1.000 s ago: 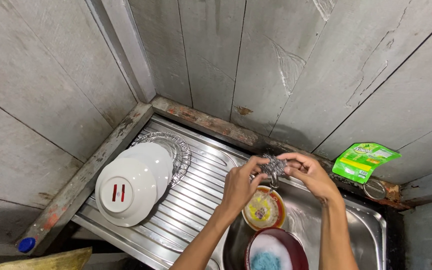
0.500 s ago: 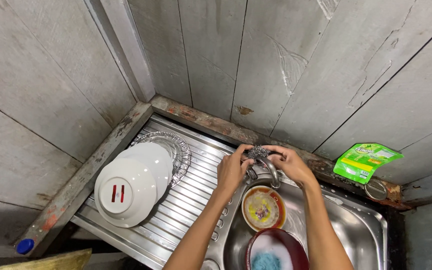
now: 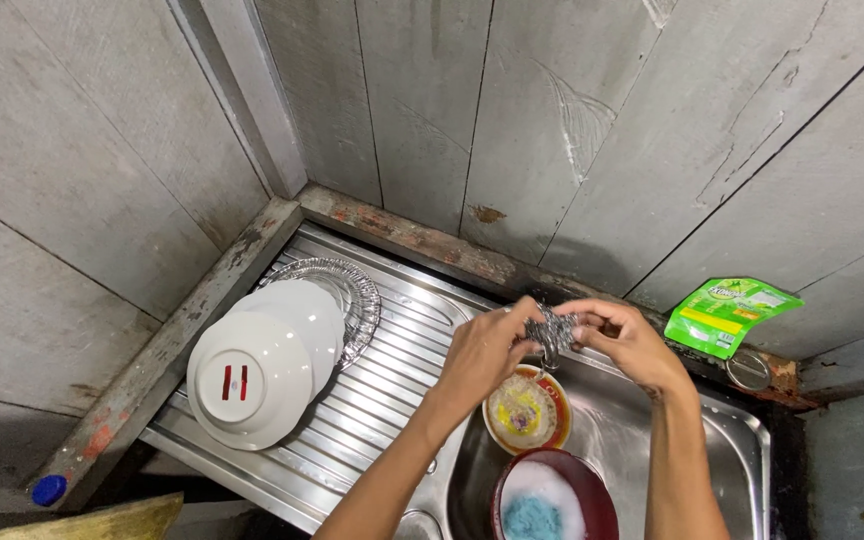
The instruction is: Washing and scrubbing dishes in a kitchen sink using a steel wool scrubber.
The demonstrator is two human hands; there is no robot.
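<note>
Steel scourer point(image 3: 552, 328): a grey wire ball, caught between both hands above the far edge of the sink basin, just over the small bowl.
Left hand point(image 3: 484, 350): closed on the scourer's left side, fingers curled round it, thumb on top.
Right hand point(image 3: 627, 342): pinching the scourer's right side with fingertips and thumb, wrist toward the basin's right rim.
Small bowl point(image 3: 526, 410): yellow inside, red-rimmed, in the sink basin directly beneath the hands.
Dark bowl point(image 3: 555, 497): at the basin's near edge, holding white foam and a blue sponge.
Sink point(image 3: 742, 450): stainless steel, ribbed drainer on the left half.
White bowls point(image 3: 262, 365): upturned and stacked on the drainer's left end, overlapping a clear glass plate point(image 3: 347, 280) at its far corner.
Green pouch point(image 3: 727, 312): on the ledge behind the sink's right far corner.
</note>
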